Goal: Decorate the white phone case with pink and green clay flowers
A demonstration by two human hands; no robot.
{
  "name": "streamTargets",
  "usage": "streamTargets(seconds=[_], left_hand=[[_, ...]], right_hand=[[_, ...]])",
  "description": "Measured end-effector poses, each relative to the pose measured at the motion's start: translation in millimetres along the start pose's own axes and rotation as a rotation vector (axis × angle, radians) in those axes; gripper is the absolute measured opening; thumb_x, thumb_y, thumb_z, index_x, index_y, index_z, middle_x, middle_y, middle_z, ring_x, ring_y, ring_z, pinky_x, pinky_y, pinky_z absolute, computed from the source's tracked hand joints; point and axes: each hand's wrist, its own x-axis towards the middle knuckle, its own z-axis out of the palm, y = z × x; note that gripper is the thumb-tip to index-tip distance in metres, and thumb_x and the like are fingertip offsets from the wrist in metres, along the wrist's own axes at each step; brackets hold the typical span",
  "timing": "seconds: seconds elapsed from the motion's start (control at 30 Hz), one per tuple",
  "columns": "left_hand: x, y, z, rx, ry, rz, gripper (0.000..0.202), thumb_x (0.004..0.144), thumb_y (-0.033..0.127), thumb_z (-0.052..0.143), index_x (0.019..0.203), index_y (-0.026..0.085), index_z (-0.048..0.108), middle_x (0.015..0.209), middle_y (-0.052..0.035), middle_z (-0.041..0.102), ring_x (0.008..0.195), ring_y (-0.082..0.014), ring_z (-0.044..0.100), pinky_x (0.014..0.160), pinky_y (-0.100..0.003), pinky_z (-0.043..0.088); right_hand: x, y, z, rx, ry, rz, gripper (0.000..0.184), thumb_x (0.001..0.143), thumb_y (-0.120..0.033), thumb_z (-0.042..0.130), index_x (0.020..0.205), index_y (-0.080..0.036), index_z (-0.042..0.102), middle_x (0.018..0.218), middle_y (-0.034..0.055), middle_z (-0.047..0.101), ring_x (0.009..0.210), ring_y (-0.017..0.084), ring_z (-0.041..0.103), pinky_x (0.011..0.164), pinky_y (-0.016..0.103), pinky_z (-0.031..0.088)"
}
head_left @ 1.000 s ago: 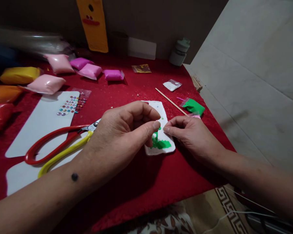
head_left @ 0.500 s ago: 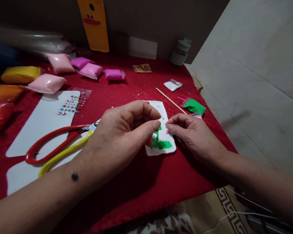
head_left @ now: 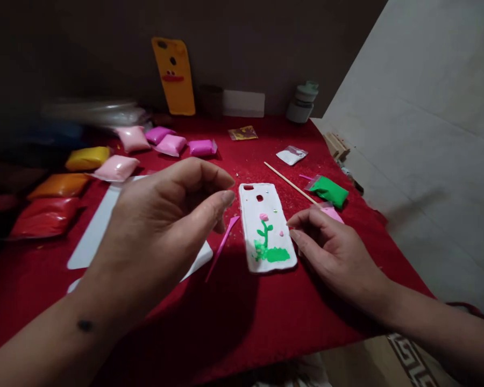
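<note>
A white phone case [head_left: 250, 226] lies flat on the red cloth, decorated with a pink flower on a green stem, a green patch, a small pink dot and a few tiny gems. To its left, my left hand [head_left: 165, 231] hovers with thumb and index finger brought together; whatever they pinch is too small to make out. My right hand [head_left: 339, 258] rests at the case's right edge, its thumb and index tips slightly apart. Between the left hand and the case lies a pink plastic tool [head_left: 222, 248].
A wooden stick [head_left: 290, 183], a green clay packet [head_left: 328, 192] and a white packet [head_left: 292, 155] lie to the right. Several coloured clay packets [head_left: 52, 216] sit at left near white sheets [head_left: 89, 236]. Behind stand a yellow phone case [head_left: 177, 94] and a bottle [head_left: 302, 102].
My left hand has moved left, away from above the white case, uncovering its flower and camera hole. My right fingertips have drawn back to its edge. The view has shifted, and the scissors are hidden.
</note>
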Motion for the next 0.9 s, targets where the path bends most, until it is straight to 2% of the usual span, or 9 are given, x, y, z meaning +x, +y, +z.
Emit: streamTargets(seconds=[0.1, 0.17, 0.3, 0.43, 0.57, 0.7, 0.8, 0.87, 0.9], left_hand=[[-10.0, -5.5, -13.9, 0.293, -0.061, 0.093, 0.006, 0.086, 0.025, 0.057, 0.086, 0.023, 0.063, 0.077, 0.0028, 0.066, 0.068, -0.0125, 0.059, 0.06, -0.022, 0.044], [-21.6, -13.7, -15.0, 0.452, -0.138, 0.097, 0.01, 0.086, 0.027, 0.054, 0.086, 0.021, 0.062, 0.076, -0.0001, 0.066, 0.064, -0.0149, 0.059, 0.057, -0.026, 0.044], [-47.4, -27.3, 4.7, 0.848, -0.215, 0.176, 0.017, 0.09, 0.017, 0.042, 0.091, 0.02, 0.058, 0.079, -0.0048, 0.065, 0.065, -0.0208, 0.063, 0.054, -0.03, 0.045], [-55.0, -21.9, 29.9, 1.198, -0.308, 0.202, 0.026, 0.087, 0.005, 0.036, 0.087, 0.017, 0.059, 0.071, -0.0059, 0.061, 0.049, -0.0218, 0.06, 0.042, -0.031, 0.04], [-44.8, -8.0, 40.2, 1.29, -0.378, 0.084, 0.039, 0.081, -0.005, 0.026, 0.08, 0.015, 0.058, 0.062, -0.0062, 0.059, 0.043, -0.0223, 0.06, 0.038, -0.029, 0.035], [-40.3, -7.5, 39.1, 1.279, -0.359, -0.009, 0.035, 0.082, -0.003, 0.026, 0.076, 0.018, 0.053, 0.059, -0.0043, 0.06, 0.043, -0.0196, 0.06, 0.039, -0.027, 0.035], [-45.3, -15.0, 30.7, 1.272, -0.251, -0.018, 0.024, 0.086, 0.007, 0.032, 0.084, 0.019, 0.052, 0.065, -0.0049, 0.063, 0.048, -0.0202, 0.062, 0.042, -0.028, 0.039], [-50.0, -19.2, 22.6, 1.242, -0.133, 0.032, 0.017, 0.091, 0.017, 0.035, 0.095, 0.02, 0.051, 0.078, -0.0069, 0.067, 0.054, -0.0213, 0.064, 0.043, -0.03, 0.041], [-52.3, -20.4, 18.9, 1.199, -0.119, 0.072, 0.016, 0.092, 0.021, 0.036, 0.095, 0.022, 0.051, 0.085, -0.0075, 0.067, 0.059, -0.0215, 0.065, 0.045, -0.03, 0.043]], right_hand=[[3.4, -2.0, -5.8, -0.002, 0.01, -0.109, 0.005, 0.088, -0.019, 0.055, 0.087, -0.02, 0.06, 0.084, 0.003, 0.063, 0.078, 0.017, 0.058, 0.071, 0.029, 0.045], [9.1, -4.6, -10.8, 0.008, 0.05, -0.158, 0.006, 0.088, -0.019, 0.055, 0.085, -0.021, 0.061, 0.082, 0.003, 0.063, 0.077, 0.017, 0.059, 0.071, 0.031, 0.046], [22.3, -7.5, -17.3, 0.054, 0.117, -0.171, 0.007, 0.088, -0.02, 0.055, 0.084, -0.021, 0.06, 0.079, 0.0033, 0.063, 0.074, 0.018, 0.06, 0.069, 0.032, 0.046], [30.5, 0.7, -16.2, 0.023, 0.173, -0.299, 0.007, 0.087, -0.015, 0.056, 0.085, -0.02, 0.06, 0.079, 0.0025, 0.061, 0.073, 0.016, 0.058, 0.068, 0.03, 0.046], [33.5, 14.2, -14.8, -0.059, 0.136, -0.421, 0.013, 0.088, -0.01, 0.052, 0.094, -0.018, 0.06, 0.089, 0.0063, 0.064, 0.083, 0.018, 0.061, 0.074, 0.031, 0.048], [34.1, 21.3, -14.9, -0.079, 0.08, -0.468, 0.021, 0.088, -0.007, 0.046, 0.103, -0.017, 0.058, 0.097, 0.0102, 0.067, 0.091, 0.021, 0.064, 0.078, 0.034, 0.051], [32.6, 24.3, -13.9, -0.076, 0.032, -0.468, 0.025, 0.088, -0.006, 0.044, 0.106, -0.017, 0.056, 0.097, 0.0099, 0.068, 0.09, 0.022, 0.065, 0.077, 0.034, 0.052], [31.3, 26.1, -13.0, -0.068, -0.006, -0.473, 0.029, 0.086, -0.003, 0.044, 0.107, -0.018, 0.056, 0.097, 0.0086, 0.068, 0.089, 0.021, 0.065, 0.077, 0.033, 0.053], [30.8, 26.9, -12.7, -0.064, -0.013, -0.48, 0.031, 0.085, -0.001, 0.044, 0.108, -0.018, 0.056, 0.097, 0.0081, 0.068, 0.089, 0.02, 0.066, 0.078, 0.033, 0.053]])
